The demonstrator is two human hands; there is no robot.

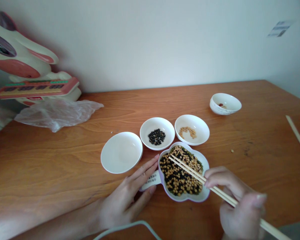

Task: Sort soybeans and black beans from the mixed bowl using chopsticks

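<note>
A pair of wooden chopsticks (190,172) is gripped in my right hand (240,203), their tips down among the beans near the upper left of a flower-shaped dish (200,196). Black, yellowish and some green beans (183,173) lie mixed in that dish. My left hand (132,193) steadies the dish by its labelled handle (152,180), thumb on the near side and fingers on the far side. Just beyond stand three white bowls: one with nothing visible inside (121,151), one (146,128) with black beans (156,137), and one (201,130) with yellowish beans (187,132).
A patterned bowl (226,103) with a few small bits sits at the back right. One loose bean (232,151) and a pale strip (297,134) lie on the right. At the left are a plastic bag (60,113) and a cow-shaped toy keyboard (37,86). A cable (127,226) crosses the near edge.
</note>
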